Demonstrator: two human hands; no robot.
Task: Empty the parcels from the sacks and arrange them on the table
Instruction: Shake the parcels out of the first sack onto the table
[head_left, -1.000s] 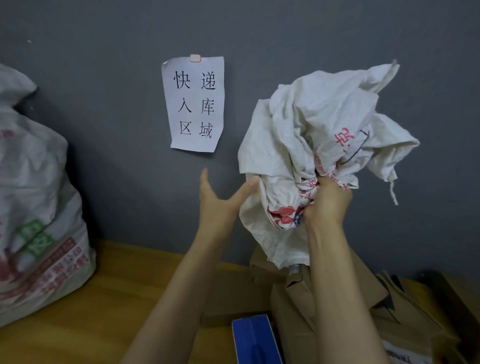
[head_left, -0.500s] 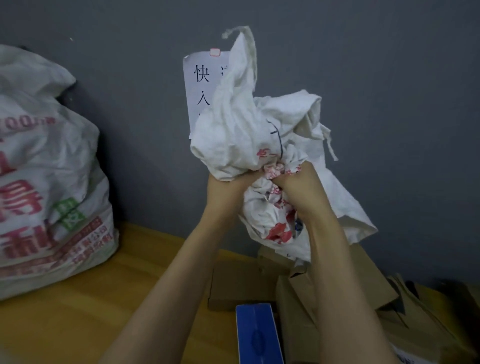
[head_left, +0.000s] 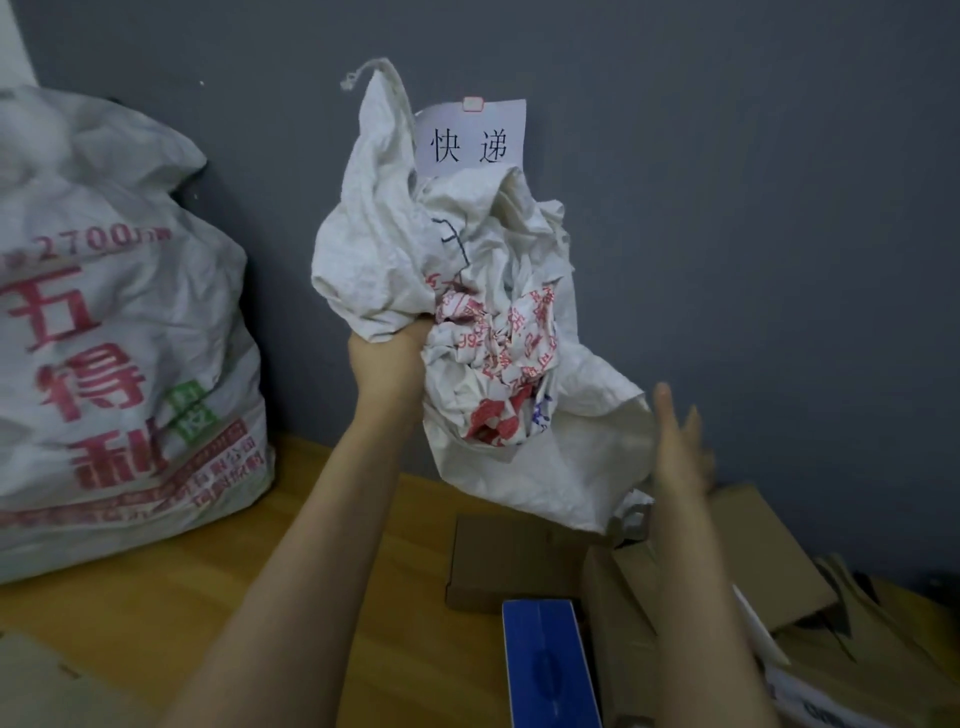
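White woven fabric fills the middle of the scene: a crumpled sack (head_left: 467, 291) with red printing and a few dark pen marks is held up in front of the grey wall (head_left: 753, 208), well above the bench (head_left: 156, 613). The person's left hand (head_left: 387, 364) grips it from below, fingers buried in the bunched cloth, so the bulk of the sack balloons above the fist and a loose flap hangs down to the right. A frayed cord (head_left: 371, 73) loops off its top corner. The right hand (head_left: 675, 452) is apart from the left, fingers straight and spread, and holds nothing. It sits just beside the hanging flap, but it is blurred and I cannot tell whether it touches the cloth. Behind the sack a paper notice (head_left: 470, 137) with black characters is pinned to the wall, its lower part hidden. Off to the left a bulging sack (head_left: 114, 322), printed with large red characters and a green mark, stands on the wooden bench against the wall. Below the hands lie the parcels: a flat brown box (head_left: 509, 561), a blue box (head_left: 545, 670) just in front of it, and a jumble of brown cardboard parcels (head_left: 769, 545) piled at the right. A cardboard corner (head_left: 31, 680) shows at the near left.
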